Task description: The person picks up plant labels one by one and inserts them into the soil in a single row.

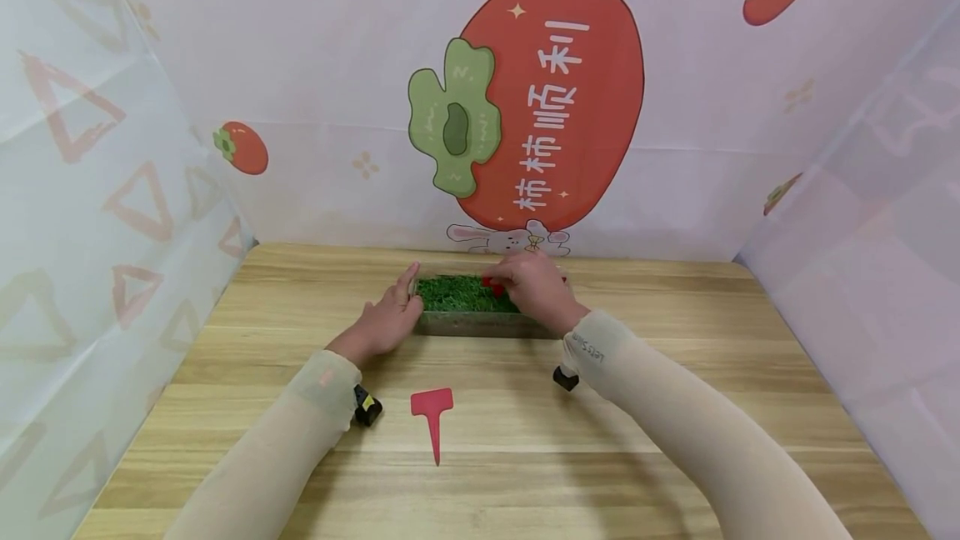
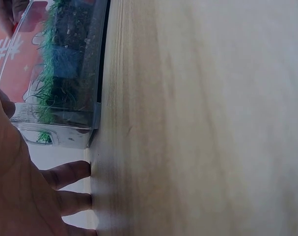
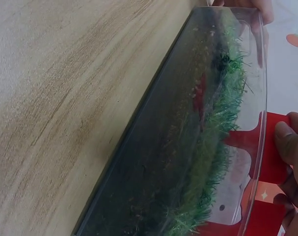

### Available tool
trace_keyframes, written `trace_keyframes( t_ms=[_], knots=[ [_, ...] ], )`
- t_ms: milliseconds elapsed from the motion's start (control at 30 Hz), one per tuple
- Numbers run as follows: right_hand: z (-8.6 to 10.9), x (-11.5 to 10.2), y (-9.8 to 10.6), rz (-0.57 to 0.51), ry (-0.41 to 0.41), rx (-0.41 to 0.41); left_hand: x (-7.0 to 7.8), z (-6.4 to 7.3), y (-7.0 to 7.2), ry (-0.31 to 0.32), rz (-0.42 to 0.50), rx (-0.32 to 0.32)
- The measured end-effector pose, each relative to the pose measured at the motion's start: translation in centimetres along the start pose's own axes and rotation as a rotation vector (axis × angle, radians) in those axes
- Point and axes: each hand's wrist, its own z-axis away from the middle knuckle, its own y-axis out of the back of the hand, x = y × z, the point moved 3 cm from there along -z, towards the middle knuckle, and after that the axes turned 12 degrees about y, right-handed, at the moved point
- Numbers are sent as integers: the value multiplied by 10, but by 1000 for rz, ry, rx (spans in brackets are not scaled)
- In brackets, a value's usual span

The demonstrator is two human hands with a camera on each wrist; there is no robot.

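Note:
A clear rectangular planter box (image 1: 468, 325) holds green artificial grass (image 1: 453, 294) over dark soil. My right hand (image 1: 542, 290) pinches the head of a red T-shaped plant label (image 3: 274, 147), whose stem goes down into the grass. A second red plant label (image 3: 266, 217) stands in the box beside the fingers of that hand. At the box's left end, my left hand (image 1: 388, 319) rests against the wall. Its other fingers (image 2: 70, 173) are straight and spread, with their tips at the wooden surface.
Nearer the front, another red plant label (image 1: 432, 415) lies flat on the wooden table (image 1: 510, 473). Behind the box rises a white backdrop (image 1: 315, 190) printed with persimmons. Fabric panels (image 1: 90, 215) flank the table on both sides.

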Motion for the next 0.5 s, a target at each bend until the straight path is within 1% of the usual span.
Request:
trace_keyframes(
  t_ms=[300, 500],
  knots=[
    [-1, 0, -1, 8, -11, -22, 2, 1, 0, -6, -2, -1],
    [-3, 5, -2, -3, 8, -2, 2, 2, 1, 2, 3, -1]
  ],
)
